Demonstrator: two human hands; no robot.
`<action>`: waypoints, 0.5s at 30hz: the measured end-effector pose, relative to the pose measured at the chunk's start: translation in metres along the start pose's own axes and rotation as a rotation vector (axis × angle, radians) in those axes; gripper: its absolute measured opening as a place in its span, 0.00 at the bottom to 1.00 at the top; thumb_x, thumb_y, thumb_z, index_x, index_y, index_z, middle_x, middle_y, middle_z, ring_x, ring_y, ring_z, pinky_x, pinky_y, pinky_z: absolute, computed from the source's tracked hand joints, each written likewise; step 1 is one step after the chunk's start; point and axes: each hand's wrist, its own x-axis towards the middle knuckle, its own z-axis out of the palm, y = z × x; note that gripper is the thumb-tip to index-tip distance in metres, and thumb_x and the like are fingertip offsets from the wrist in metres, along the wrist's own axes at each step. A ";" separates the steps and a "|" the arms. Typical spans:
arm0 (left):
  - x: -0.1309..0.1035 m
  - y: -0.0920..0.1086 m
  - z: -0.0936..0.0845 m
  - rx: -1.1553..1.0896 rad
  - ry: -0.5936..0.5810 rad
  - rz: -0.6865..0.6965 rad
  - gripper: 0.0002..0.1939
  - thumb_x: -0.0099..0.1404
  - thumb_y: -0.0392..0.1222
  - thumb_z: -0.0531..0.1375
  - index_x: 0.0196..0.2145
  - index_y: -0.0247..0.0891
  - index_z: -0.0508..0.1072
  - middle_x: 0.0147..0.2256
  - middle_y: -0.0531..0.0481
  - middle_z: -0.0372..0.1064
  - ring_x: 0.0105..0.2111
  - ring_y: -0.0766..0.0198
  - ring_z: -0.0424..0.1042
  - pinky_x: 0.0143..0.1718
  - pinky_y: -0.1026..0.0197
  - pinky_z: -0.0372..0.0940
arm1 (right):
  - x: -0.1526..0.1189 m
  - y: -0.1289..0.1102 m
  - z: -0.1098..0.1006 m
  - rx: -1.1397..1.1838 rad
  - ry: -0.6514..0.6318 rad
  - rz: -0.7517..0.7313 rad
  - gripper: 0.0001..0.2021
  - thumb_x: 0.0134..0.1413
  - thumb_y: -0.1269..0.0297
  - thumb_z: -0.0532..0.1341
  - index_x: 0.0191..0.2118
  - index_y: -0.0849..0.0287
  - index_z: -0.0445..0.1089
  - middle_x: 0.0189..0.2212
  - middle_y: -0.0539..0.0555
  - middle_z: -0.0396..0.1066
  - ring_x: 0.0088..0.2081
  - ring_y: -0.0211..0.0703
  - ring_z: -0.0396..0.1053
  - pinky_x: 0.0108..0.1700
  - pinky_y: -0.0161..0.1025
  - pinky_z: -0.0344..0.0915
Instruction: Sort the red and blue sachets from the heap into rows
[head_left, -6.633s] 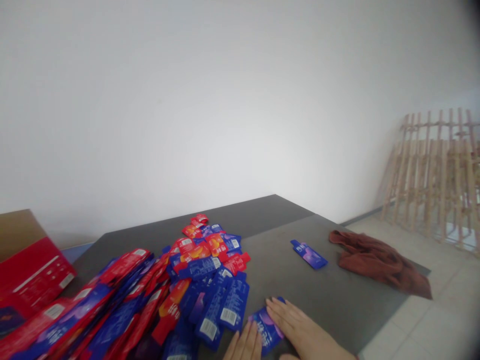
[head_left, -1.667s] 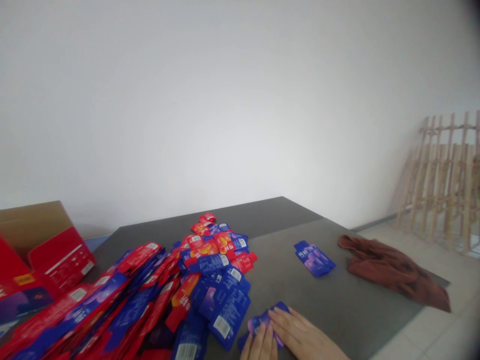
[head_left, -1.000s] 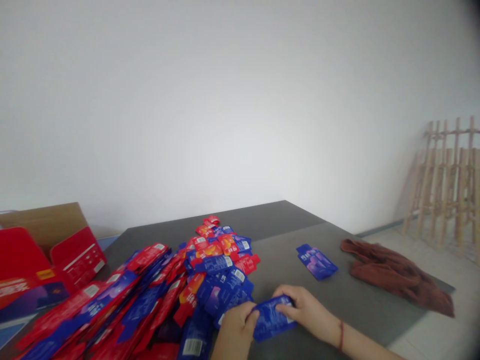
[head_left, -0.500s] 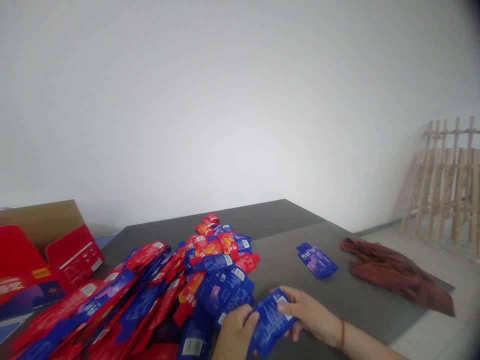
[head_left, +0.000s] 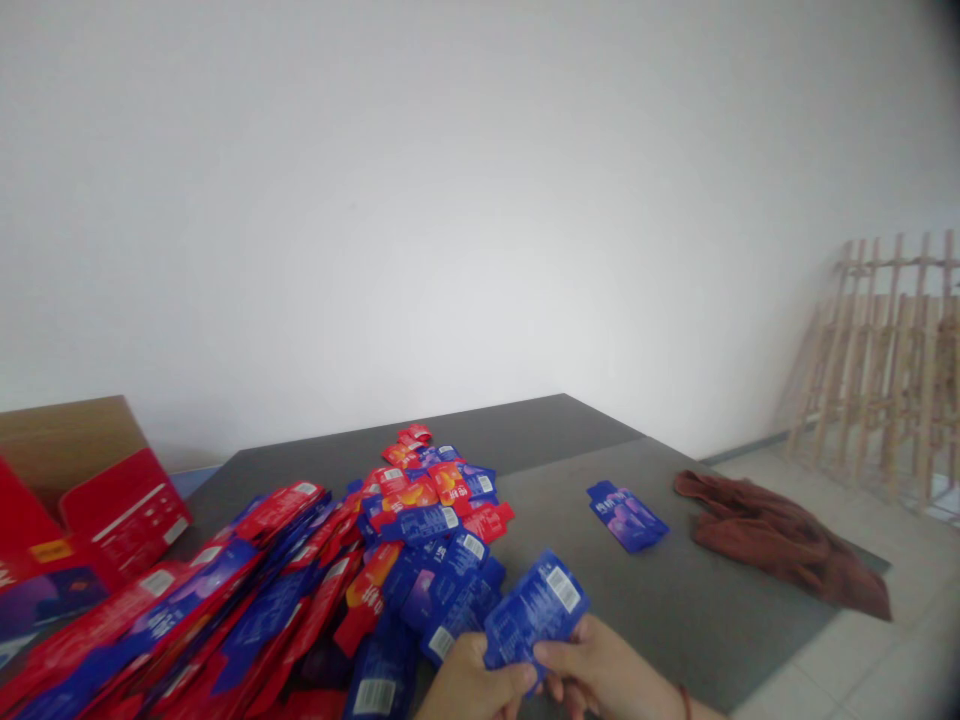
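A blue packet with a white barcode label is held up between both hands near the bottom of the view. My left hand pinches its lower left part with the thumb in front. On its lower right part my right hand is closed, thumb across the front and a dark red band at the wrist. Left of the hands, a pile of red and blue packets spreads over the dark table. Purple-blue packets lie apart on the tabletop, beyond the right hand.
Long rows of red and blue packets lean at the lower left, beside an open red carton. A brown cloth lies at the table's right edge. Wooden racks stand against the wall at the right.
My right hand has moved down from the packet's upper right to its lower edge, closer to my left hand. The barcode now shows uncovered. The view has shifted slightly.
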 end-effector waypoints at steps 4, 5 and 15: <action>-0.002 0.005 0.001 0.024 -0.016 -0.001 0.29 0.39 0.67 0.60 0.24 0.34 0.70 0.11 0.60 0.54 0.13 0.74 0.49 0.17 0.65 0.42 | 0.005 0.005 0.003 -0.037 -0.045 -0.110 0.21 0.35 0.49 0.71 0.26 0.64 0.70 0.19 0.48 0.67 0.19 0.29 0.61 0.19 0.26 0.60; -0.001 0.004 0.000 0.034 -0.020 -0.005 0.30 0.40 0.67 0.60 0.24 0.34 0.70 0.12 0.60 0.55 0.13 0.74 0.49 0.17 0.64 0.43 | 0.006 0.005 -0.001 -0.048 -0.070 -0.134 0.21 0.36 0.48 0.71 0.25 0.64 0.70 0.19 0.48 0.67 0.19 0.30 0.61 0.20 0.27 0.61; 0.000 -0.005 -0.006 0.301 0.145 -0.004 0.10 0.51 0.46 0.60 0.25 0.36 0.73 0.20 0.55 0.64 0.23 0.65 0.64 0.27 0.65 0.55 | -0.005 -0.039 -0.052 -0.296 -0.143 -0.147 0.19 0.40 0.54 0.70 0.37 0.60 0.71 0.30 0.50 0.69 0.32 0.37 0.66 0.31 0.31 0.64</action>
